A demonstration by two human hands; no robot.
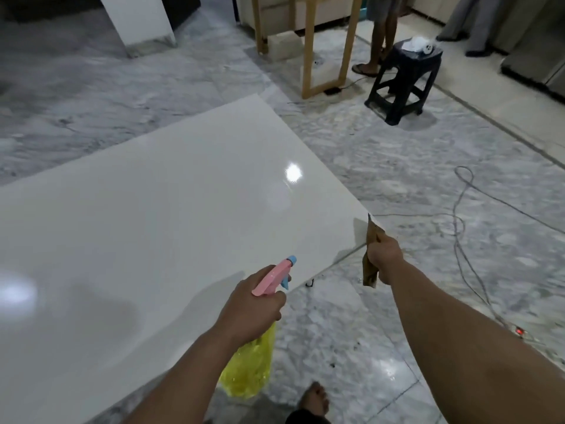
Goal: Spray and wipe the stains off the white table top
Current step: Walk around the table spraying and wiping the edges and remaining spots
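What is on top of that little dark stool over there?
The dark plastic stool has something white and crumpled on its seat, maybe cloth or plastic; it is too small to tell. Whatever sits under that pile is covered. Behind the stool stand a person's legs.

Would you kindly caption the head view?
Left hand aims spray bottle at white table top; right hand holds brown cloth.

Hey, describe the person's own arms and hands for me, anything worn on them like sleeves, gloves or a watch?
Both forearms are bare as far as the frame shows: no sleeves in view. The left hand and right hand wear no gloves, and no watch, band or ring is visible on either wrist or on the fingers that show.
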